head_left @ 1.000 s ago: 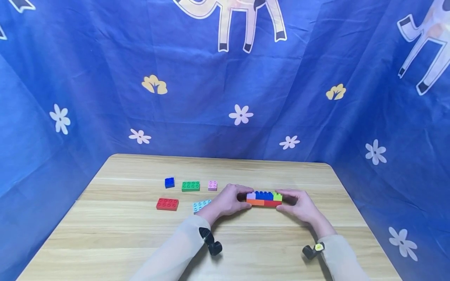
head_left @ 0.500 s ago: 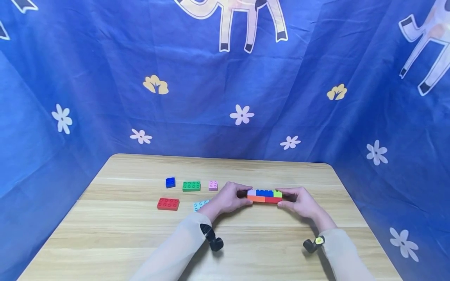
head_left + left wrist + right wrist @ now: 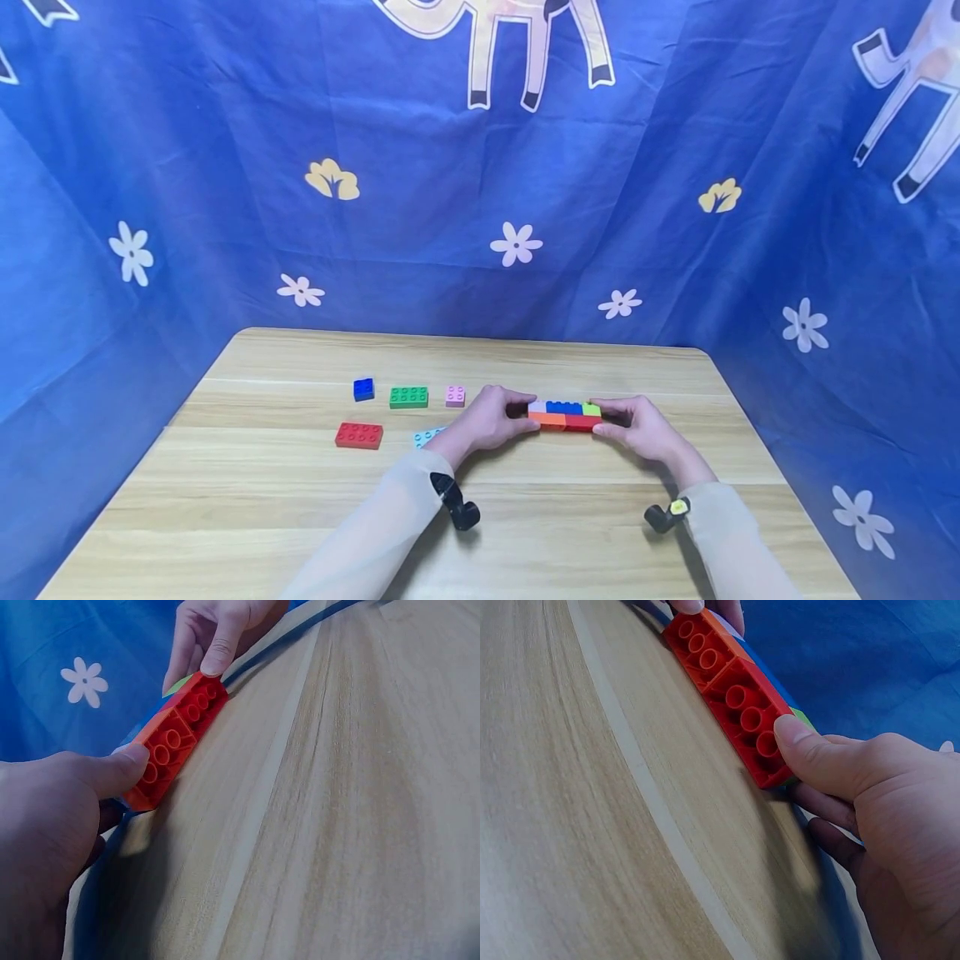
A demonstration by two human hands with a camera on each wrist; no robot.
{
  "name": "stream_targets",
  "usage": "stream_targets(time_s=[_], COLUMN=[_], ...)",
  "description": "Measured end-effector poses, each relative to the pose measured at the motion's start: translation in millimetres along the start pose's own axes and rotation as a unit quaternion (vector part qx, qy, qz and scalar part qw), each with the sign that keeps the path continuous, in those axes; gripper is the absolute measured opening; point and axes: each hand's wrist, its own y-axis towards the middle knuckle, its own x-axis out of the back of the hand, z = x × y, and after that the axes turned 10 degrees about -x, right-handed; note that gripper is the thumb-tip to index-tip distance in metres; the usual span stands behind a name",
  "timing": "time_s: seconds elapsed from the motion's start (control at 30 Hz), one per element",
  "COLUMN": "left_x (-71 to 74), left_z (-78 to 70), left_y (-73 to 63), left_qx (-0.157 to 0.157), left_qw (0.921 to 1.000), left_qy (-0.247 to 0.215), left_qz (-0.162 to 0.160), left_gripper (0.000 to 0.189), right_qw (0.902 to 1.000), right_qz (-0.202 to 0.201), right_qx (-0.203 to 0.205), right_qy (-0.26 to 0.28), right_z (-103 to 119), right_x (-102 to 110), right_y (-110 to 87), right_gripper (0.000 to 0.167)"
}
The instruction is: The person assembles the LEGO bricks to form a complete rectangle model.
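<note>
Between both hands is a two-layer row of joined toy building blocks (image 3: 564,416). An orange block (image 3: 547,422) and a red block (image 3: 582,423) form one layer; lilac, blue and lime green blocks form the other. The left hand (image 3: 491,417) pinches the orange end between thumb and fingers. At the opposite end, the right hand (image 3: 639,428) pinches the row, its thumb on the red block's rim. Both wrist views look onto the hollow undersides of the orange block (image 3: 161,757) and red block (image 3: 750,712), which are tilted off the table.
Left of the hands lie a blue block (image 3: 363,389), a green block (image 3: 408,397), a pink block (image 3: 455,396) and a red block (image 3: 358,435). The left forearm partly covers a light blue block (image 3: 427,437). A blue patterned curtain (image 3: 420,250) surrounds the wooden table (image 3: 555,517).
The row of blocks has risen slightly and its upper studs have tipped away from the head camera. Both hands keep hold of its ends. The loose blocks stay put.
</note>
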Motion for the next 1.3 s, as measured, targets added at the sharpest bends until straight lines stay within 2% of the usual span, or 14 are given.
stream_targets(time_s=[0.2, 0.5, 0.9, 1.03, 1.3], left_x=[0.9, 4.4, 5.7, 6.6, 14.7], left_z=[0.6, -2.1, -0.2, 0.2, -1.3], left_y=[3.0, 5.9, 5.4, 4.9, -0.9], left_qx=[0.011, 0.027, 0.018, 0.010, -0.002], left_qw=[0.9999, 0.9995, 0.9992, 0.9991, 0.9982], left_qy=[-0.006, -0.011, -0.032, -0.038, -0.060], left_qz=[0.002, 0.016, 0.016, 0.014, 0.005], left_gripper=[0.054, 0.054, 0.054, 0.056, 0.058], right_qw=[1.0000, 0.9992, 0.9972, 0.9966, 0.9972], right_qz=[-0.001, 0.029, 0.047, 0.042, 0.004], right_qx=[0.006, 0.005, -0.019, -0.013, 0.020], right_qy=[0.000, 0.026, 0.054, 0.069, 0.072], right_z=[0, 0, 1, 3, 8], right_x=[2, 6, 6, 5, 6], right_y=[2.2, 8.7, 8.0, 5.9, 3.0], right_gripper=[0.053, 0.051, 0.055, 0.055, 0.048])
